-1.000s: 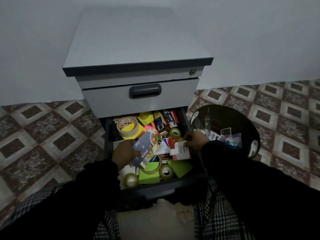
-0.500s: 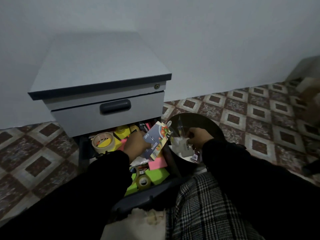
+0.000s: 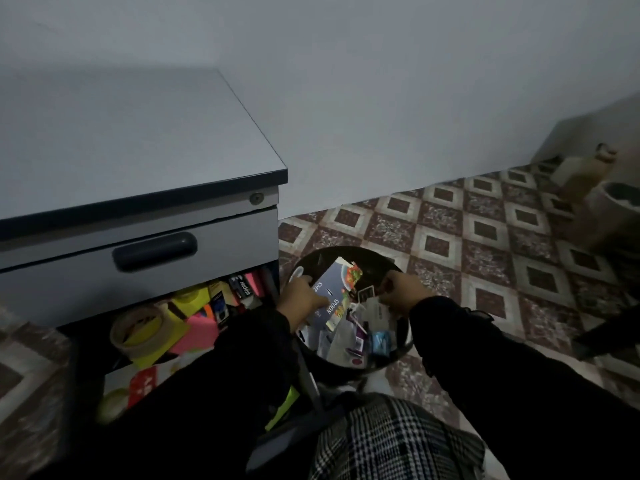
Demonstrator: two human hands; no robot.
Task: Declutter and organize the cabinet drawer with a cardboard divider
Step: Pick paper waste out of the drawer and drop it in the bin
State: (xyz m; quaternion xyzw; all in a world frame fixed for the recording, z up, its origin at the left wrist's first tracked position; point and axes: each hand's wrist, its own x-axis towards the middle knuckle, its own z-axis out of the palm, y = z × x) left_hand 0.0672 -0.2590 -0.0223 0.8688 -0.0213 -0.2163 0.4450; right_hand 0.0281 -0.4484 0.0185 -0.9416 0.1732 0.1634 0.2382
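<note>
Your left hand [image 3: 303,299] pinches the blue cardboard spoon packet [image 3: 330,296] over the round black waste bin [image 3: 381,362], ready to discard it. Your right hand [image 3: 401,292], fingers curled downward, hovers there; whether it holds anything is unclear. The cluttered open drawer [image 3: 166,327] sits beside the bin.

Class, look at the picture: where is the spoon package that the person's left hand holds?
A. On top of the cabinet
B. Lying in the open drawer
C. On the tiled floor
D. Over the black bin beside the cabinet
D: the left hand grips the spoon package above the black bin, to the right of the open drawer.
</note>
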